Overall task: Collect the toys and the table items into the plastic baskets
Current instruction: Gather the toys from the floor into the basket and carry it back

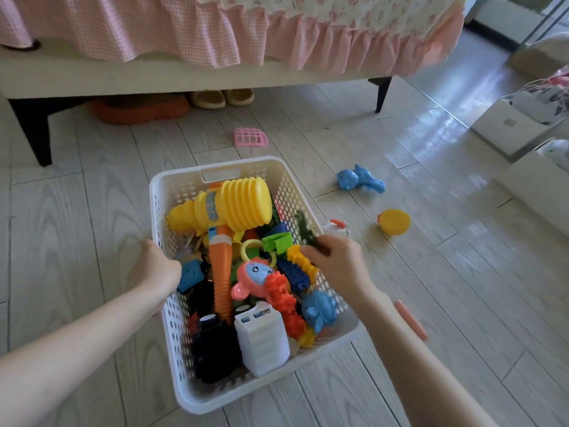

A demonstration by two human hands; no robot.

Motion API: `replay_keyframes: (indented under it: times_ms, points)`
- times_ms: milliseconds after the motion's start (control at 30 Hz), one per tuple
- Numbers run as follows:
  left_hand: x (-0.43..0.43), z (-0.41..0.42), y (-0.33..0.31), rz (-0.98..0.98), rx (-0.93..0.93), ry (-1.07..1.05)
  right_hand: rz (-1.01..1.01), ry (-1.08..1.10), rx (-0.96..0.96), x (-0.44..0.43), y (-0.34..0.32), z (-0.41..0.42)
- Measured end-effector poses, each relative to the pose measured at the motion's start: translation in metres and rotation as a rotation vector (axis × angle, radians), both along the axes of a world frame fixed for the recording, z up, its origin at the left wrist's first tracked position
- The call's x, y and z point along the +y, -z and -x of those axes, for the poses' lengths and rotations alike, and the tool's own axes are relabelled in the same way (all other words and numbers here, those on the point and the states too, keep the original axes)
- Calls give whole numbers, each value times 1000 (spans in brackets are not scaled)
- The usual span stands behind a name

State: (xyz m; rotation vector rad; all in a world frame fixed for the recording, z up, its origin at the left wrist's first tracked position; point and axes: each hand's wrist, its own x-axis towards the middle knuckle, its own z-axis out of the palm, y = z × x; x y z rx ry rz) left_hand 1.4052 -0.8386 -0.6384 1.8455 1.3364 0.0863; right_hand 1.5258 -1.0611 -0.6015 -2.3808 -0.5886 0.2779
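Home bedroom: frilled bed (277,41), slippers (222,98) underneath

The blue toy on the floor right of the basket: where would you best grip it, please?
Likely from above, pinching across the narrower right end of the blue toy: it lies flat on the floor, clear of other things, and its left end looks bulkier.

The left hand (155,266) curls on the basket's (191,405) left wall with its fingertips out of sight, and the right hand (338,263) covers the near end of the green toy (304,229) it pinches and most of a white toy (337,228) just beyond. The right forearm (400,349) hides part of an orange stick (414,323), and the hammer (234,208) buries the toys beneath it. The bed (215,72) is cut off at the top edge, the boxes (508,127) at the right edge.
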Motion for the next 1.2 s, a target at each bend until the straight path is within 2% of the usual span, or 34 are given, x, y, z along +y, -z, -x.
replay_keyframes:
  times_ms: [133, 233, 400, 433, 500, 567, 633, 700, 767, 800, 867, 1033, 1133, 1200]
  points:
    - [0, 1, 1, -2, 4, 29, -4, -16, 216, 8, 3, -7]
    - [2, 0, 4, -17, -3, 35, 32, -103, 296, 16, 4, -13]
    - [-1, 0, 4, -12, -25, 22, 364, -223, 190, 33, 7, -7]
    - [-1, 1, 4, -7, -28, 21, 359, -197, 191, 32, 6, -7]
    - [-1, 0, 2, 1, -38, 18, 186, -83, 217, 27, -2, -14]
    - [-3, -1, 1, 7, -48, 14, -61, 111, 133, 19, -9, -32]
    - [-5, -2, 1, 0, -52, 10, -191, 333, 71, 11, -5, -60]
    - [-5, -3, 4, 1, -55, -5, -134, 508, 194, 8, 15, -84]
    - [-5, -2, 8, 10, -58, -16, -39, 638, 471, 7, 37, -95]
    - [-3, -2, 10, 8, -58, -22, -18, 673, 594, 10, 47, -99]
    - [-5, -1, 11, 9, -75, -22, -46, 725, 719, 7, 60, -105]
    - [-3, -3, 13, 15, -115, -47, -62, 778, 684, 6, 74, -106]
    - [-2, -3, 14, -1, -108, -52, -59, 731, 667, 2, 75, -101]
    - [-2, -3, 14, -6, -97, -54, -42, 794, 680, 3, 77, -104]
